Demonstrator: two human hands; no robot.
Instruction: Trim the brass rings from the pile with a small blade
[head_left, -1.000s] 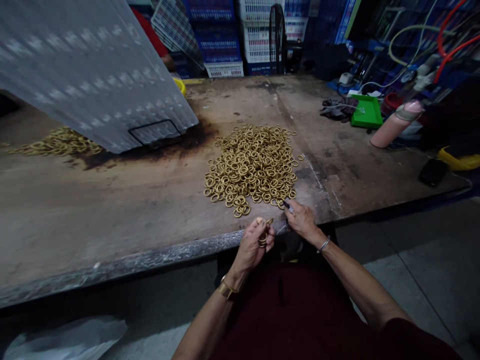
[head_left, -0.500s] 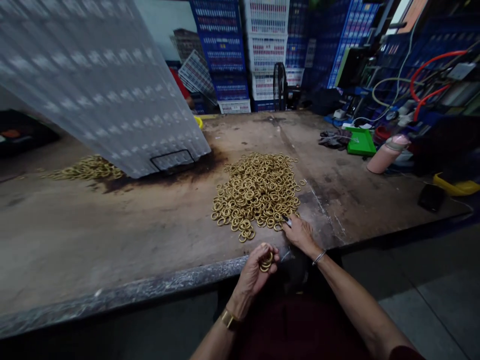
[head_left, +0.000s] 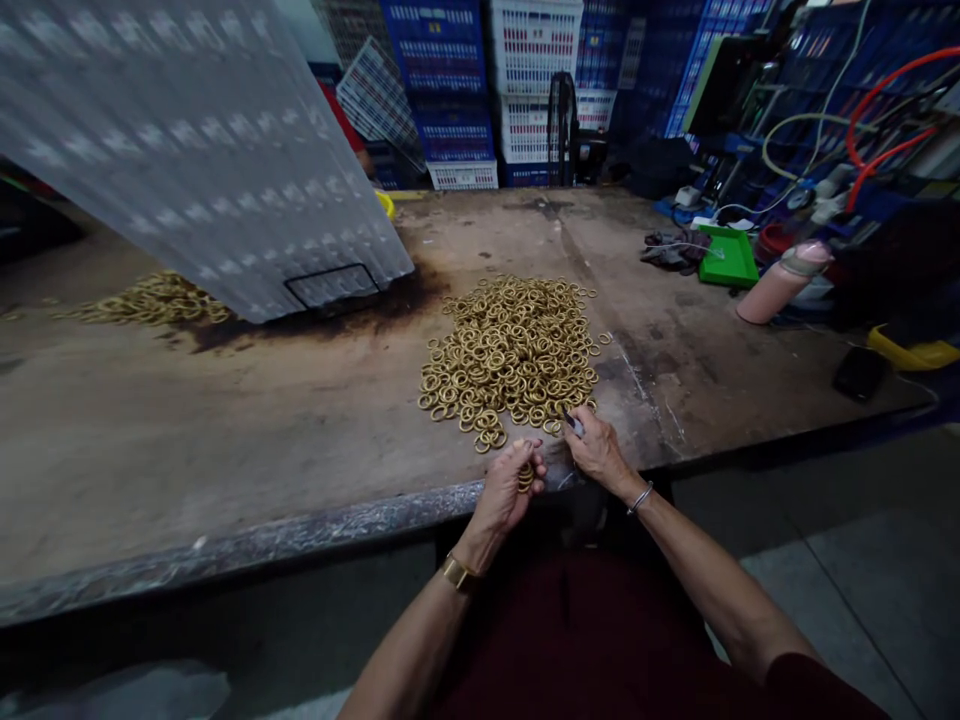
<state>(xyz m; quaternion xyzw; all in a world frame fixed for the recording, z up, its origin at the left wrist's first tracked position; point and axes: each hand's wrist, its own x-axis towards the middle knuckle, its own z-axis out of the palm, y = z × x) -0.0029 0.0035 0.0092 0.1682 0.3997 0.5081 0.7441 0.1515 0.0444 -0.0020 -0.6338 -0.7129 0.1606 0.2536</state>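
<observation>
A heap of brass-coloured rings [head_left: 517,350] lies on the worn brown table [head_left: 322,430]. My left hand [head_left: 510,482] is closed round several rings [head_left: 526,477] just in front of the heap, at the table's front edge. At the heap's near right corner is my right hand [head_left: 596,447], its fingers closed on a small dark-tipped tool [head_left: 574,423]. The tool's tip is close to the nearest rings; whether it touches one cannot be made out.
A tall grey ribbed panel [head_left: 225,170] leans at the left, with more rings [head_left: 161,298] beside it. On the right are a green tray [head_left: 727,255], a pink bottle [head_left: 784,283] and a black phone [head_left: 860,373]. Stacked crates [head_left: 450,90] stand behind.
The view has tilted, so the table sits higher in the picture. My left hand has moved nearer the heap and my right hand, still holding its rings. My right hand keeps the tool beside the heap.
</observation>
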